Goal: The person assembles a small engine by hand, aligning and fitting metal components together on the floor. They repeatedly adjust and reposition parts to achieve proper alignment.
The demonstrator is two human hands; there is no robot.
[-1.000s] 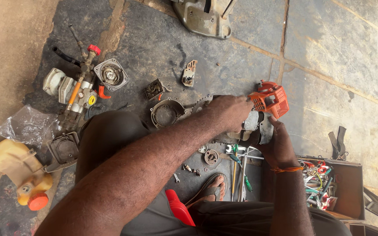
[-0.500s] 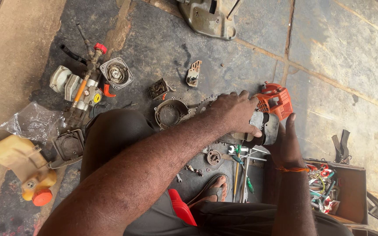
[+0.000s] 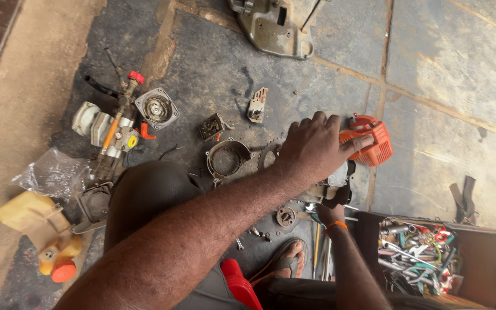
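on the stone floor (image 3: 443, 86), left hand (image 3: 311, 150) over orange engine cover (image 3: 369, 139) (fingers spread)

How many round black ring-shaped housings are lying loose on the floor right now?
1: the black ring housing lies on the stone floor, just left of the left hand pressing the orange engine cover. Others may be hidden under the arm.

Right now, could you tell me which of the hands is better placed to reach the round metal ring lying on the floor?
Left, probably. The left hand rests on top of the orange engine cover, and the round metal ring lies just beside that forearm. The right hand is tucked under the engine, mostly hidden.
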